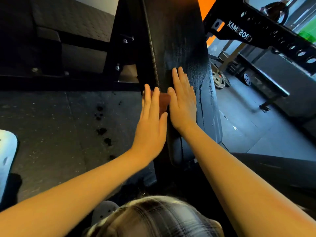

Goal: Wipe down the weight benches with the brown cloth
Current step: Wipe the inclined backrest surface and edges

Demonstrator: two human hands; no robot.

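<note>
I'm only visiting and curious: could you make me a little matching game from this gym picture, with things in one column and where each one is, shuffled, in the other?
Things
1. brown cloth
2. right hand
3. weight plates
4. rack beam

Places
A. down at floor level, right of the bench pad
B. pressed under the left hand against the pad's side
C. at the upper right, with a row of holes
D. flat, fingers straight, on top of the streaked pad

Pairs: 1-B, 2-D, 3-A, 4-C
</note>
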